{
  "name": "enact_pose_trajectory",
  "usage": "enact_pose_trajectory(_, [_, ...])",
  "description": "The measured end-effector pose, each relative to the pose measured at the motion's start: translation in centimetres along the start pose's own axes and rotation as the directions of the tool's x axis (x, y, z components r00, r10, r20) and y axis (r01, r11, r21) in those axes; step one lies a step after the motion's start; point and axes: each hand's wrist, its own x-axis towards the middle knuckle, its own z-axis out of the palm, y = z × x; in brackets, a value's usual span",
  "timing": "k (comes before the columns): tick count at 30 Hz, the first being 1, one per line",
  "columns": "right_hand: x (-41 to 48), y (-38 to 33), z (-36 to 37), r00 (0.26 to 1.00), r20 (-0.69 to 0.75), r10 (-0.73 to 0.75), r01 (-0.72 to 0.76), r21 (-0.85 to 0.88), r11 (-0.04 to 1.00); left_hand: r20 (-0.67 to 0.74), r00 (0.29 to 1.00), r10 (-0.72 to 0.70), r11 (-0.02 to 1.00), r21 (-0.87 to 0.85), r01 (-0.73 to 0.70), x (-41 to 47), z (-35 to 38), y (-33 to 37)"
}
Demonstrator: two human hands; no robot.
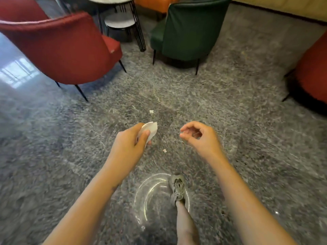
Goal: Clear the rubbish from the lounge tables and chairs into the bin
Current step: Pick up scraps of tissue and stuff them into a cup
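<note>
Rubbish point(150, 130): where is it, nearest first?

— Around the shoe point(177, 190) I can make out none. Above it, the left hand point(131, 138) clamps a few white paper pieces between thumb and fingers. The right hand point(194, 134) is curled, thumb meeting forefinger; whether it pinches anything I cannot tell. 2 more bits lie on the grey carpet point(247, 121): a near scrap point(164, 150) seen between the hands, and a far scrap point(151, 111) just beyond the held paper.

— What might go wrong?

— The held pieces fan out loosely, so stooping for more could shed 1. The scraps are tiny on mottled pile, easy to miss or tread in. No bin shows, so expect a carry. Further off, the red chair point(67, 50), green chair point(191, 30) and table point(120, 22) may hide more.
</note>
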Motion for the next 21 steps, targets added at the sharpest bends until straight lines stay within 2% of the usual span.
enact_pose_trajectory(2, [5.3, 3.1, 0.4, 0.999, 0.037, 0.006, -0.004, -0.048, 0.999, -0.029, 1.000, 0.001, 1.000, 0.015, -0.001, 4.5, 1.6, -2.1])
enact_pose_trajectory(8, [21.2, 16.6, 5.0, 0.980, 0.193, 0.055, -0.011, -0.224, 0.974, -0.041, 0.990, -0.131, 0.989, 0.059, 0.134, 16.9, 9.8, -12.2])
enact_pose_trajectory(11, [26.4, 25.0, 8.9, 0.969, 0.235, 0.077, -0.021, -0.232, 0.972, -0.047, 0.985, -0.169, 0.984, 0.042, 0.171, 21.6, 14.6, -18.5])
enact_pose_trajectory(16, [30.5, 42.4, 16.4, 0.929, 0.337, 0.155, -0.032, -0.341, 0.939, -0.020, 0.978, -0.206, 0.978, -0.027, 0.205, 27.0, 24.1, -31.0])
enact_pose_trajectory(21, [29.8, 60.0, 23.0, 0.868, 0.437, 0.237, 0.006, -0.485, 0.874, 0.005, 0.973, -0.232, 0.972, -0.031, 0.232, 29.6, 34.8, -44.1])
